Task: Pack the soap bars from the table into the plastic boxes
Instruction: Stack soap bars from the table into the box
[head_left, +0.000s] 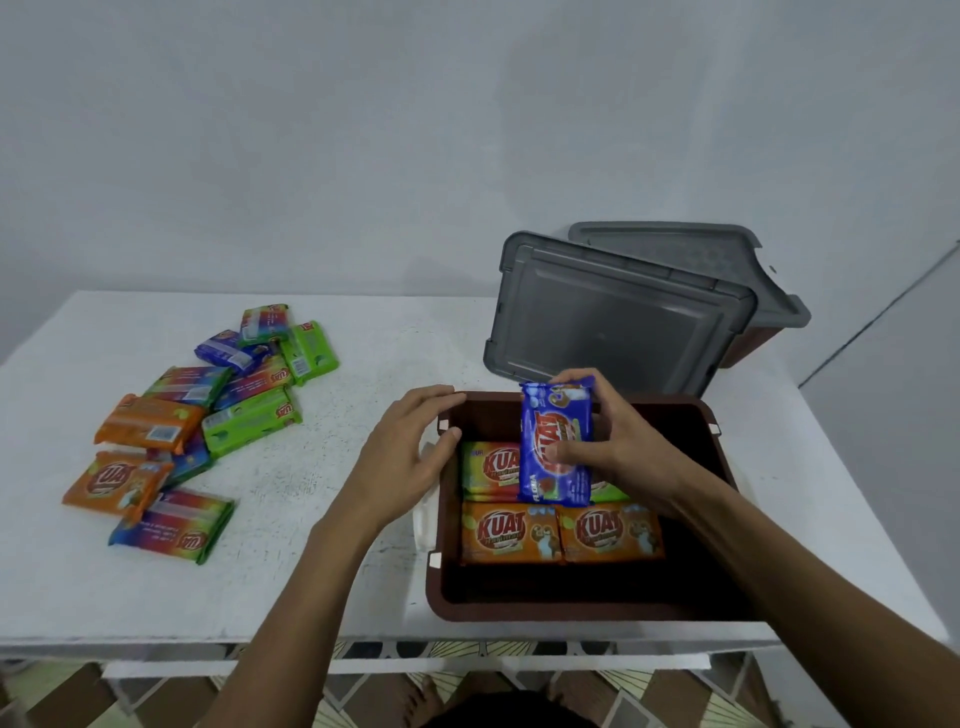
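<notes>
Nearest the lens, the right forearm (789, 566) runs up to the right hand (623, 441), which pinches a blue soap bar (558, 441). The thumb is on the bar's printed face and the fingers curl over its far edge, holding it upright above the middle of the brown box (571, 610). The left hand (410, 457) holds nothing, its fingers relaxed at the box's far left corner; it seems to steady the rim, though the angle leaves the contact uncertain. Inside the box two orange bars (511, 532) lie flat side by side, with a green bar (491, 467) flat beyond them and another partly hidden behind the blue one. Well to the left of the box, a loose heap of soap bars (208, 410) lies on the white table (337, 571). Just beyond the box a grey lid (613, 317) leans against a second box (748, 343). The step in hand looks like placing this bar, with packing far from finished. Next, the bar likely needs tipping flat, lowering squarely beside or onto the green row, and releasing, before another is fetched from the heap.
</notes>
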